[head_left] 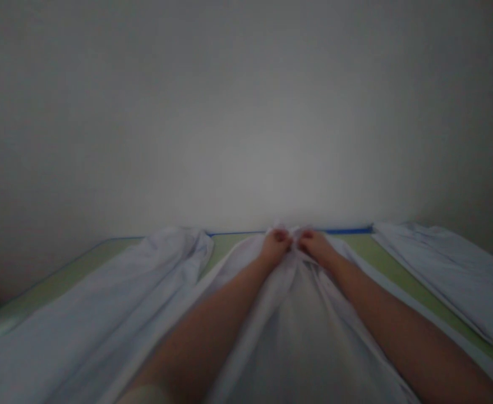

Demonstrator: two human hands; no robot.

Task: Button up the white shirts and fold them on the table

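1 left hand (277, 245), 1 right hand (314, 245) | fingers pinching 1 cloth (303, 336) | 2 side cloths (115, 303) (452, 275)

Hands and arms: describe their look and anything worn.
The left hand and right hand wear no gloves. The left forearm and right forearm are uncovered, with no watch or bracelet visible. A pale patch, perhaps a sleeve edge, shows at the left forearm's near end. Blur hides finer details.

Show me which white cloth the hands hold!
The middle white cloth: the left hand and right hand pinch its far end; no hand holds the left cloth or right cloth.
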